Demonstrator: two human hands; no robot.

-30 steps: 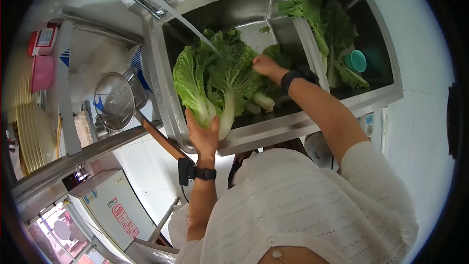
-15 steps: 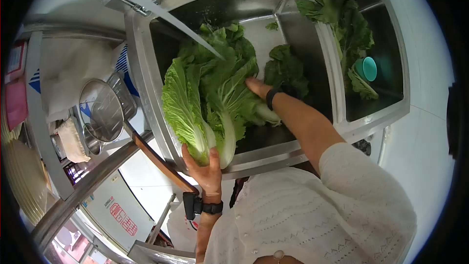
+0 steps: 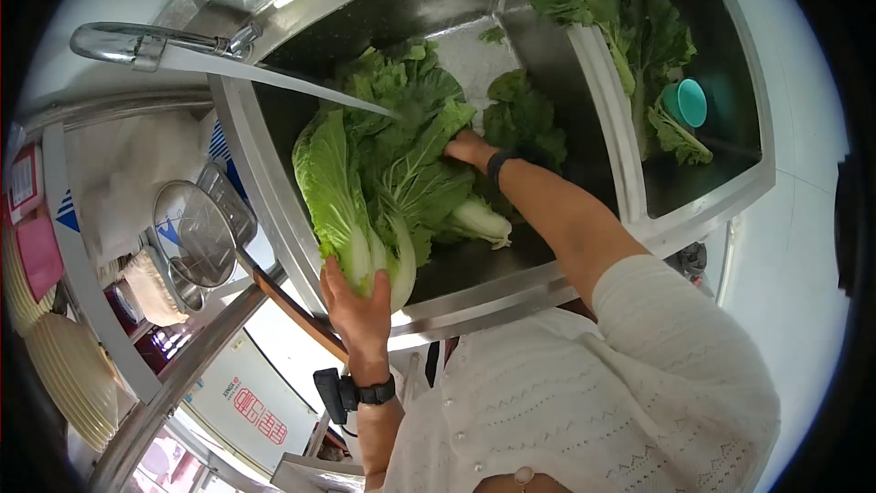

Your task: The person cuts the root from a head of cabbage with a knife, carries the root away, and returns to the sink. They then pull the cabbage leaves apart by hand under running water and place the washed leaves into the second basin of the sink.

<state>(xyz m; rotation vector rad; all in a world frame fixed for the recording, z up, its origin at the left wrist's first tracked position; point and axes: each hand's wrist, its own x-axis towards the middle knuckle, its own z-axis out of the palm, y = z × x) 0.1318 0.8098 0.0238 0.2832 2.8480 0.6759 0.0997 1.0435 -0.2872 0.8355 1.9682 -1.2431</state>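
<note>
A large head of Chinese cabbage (image 3: 365, 183) with pale stalks and broad green leaves lies over the left part of the sink basin. My left hand (image 3: 356, 306) is closed around its white base at the front rim. Among the outer leaves on its right side, my right hand (image 3: 470, 148) grips a leaf edge, its fingertips hidden behind the green. Water runs from the faucet (image 3: 151, 44) onto the leaves. Below my right hand lies another white cabbage base (image 3: 479, 219), and darker loose leaves (image 3: 522, 123) rest to the right.
The right basin holds more leaves (image 3: 652, 36) and a turquoise cup (image 3: 684, 103). A steel divider (image 3: 610, 100) separates the basins. On the left, a wooden-handled strainer (image 3: 194, 233) rests by a shelf with stacked plates (image 3: 68, 379).
The whole view has shifted, bringing more of the faucet into sight. My right hand has worked deeper behind a leaf, which is now lifted at its edge. My left hand keeps its hold.
</note>
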